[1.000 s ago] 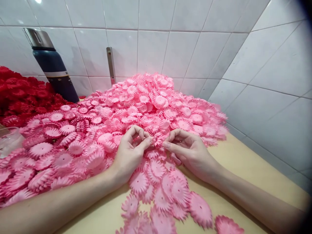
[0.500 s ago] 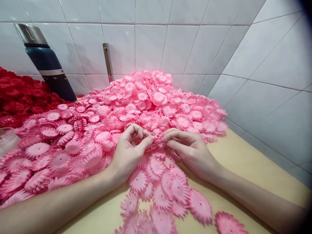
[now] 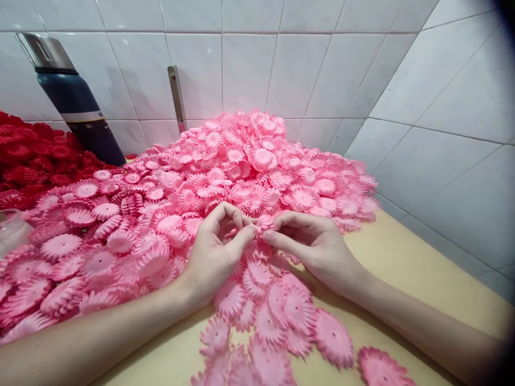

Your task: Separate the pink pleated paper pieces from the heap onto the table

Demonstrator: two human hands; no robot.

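Note:
In the middle of the head view, my left hand (image 3: 219,249) is closed in a pinch, thumb against bent fingers. A small pink fabric flower piece (image 3: 265,222) shows between the two hands, at both sets of fingertips. My right hand (image 3: 317,246) grips it from the right between thumb and forefinger. What the left fingertips hold is largely hidden; a bit of pink shows inside the curled fingers. Just behind the hands rises a big heap of pink scalloped flower discs (image 3: 257,155), many with a small centre hole. More loose discs (image 3: 273,311) lie below the hands.
A dark blue bottle (image 3: 82,107) with a steel cap stands at the back left beside a red heap of petals (image 3: 40,155). A clear container (image 3: 14,230) sits at the left edge. White tiled walls (image 3: 249,69) bound the yellowish table (image 3: 386,257).
My right fingers have moved in to the left and closed on the small pink flower piece. My left hand stays almost in place. The view has shifted slightly.

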